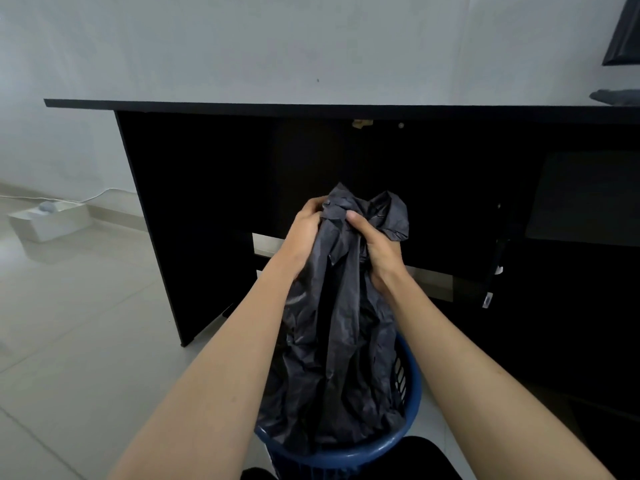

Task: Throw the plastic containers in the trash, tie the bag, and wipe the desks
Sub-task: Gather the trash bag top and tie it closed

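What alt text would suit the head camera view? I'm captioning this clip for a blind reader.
Two bare hands, left hand and right hand, grip the gathered top of a black trash bag that stands in a blue bin on a pale tiled floor. Behind it is a black desk against a white wall.

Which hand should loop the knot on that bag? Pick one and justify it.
Probably the right hand: its thumb lies beside the loose flap of the black trash bag, free to wrap it. The left hand grips the bunched neck, anchoring it.

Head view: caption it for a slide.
Both hands, left hand and right hand, bunch the black trash bag above a blue bin.
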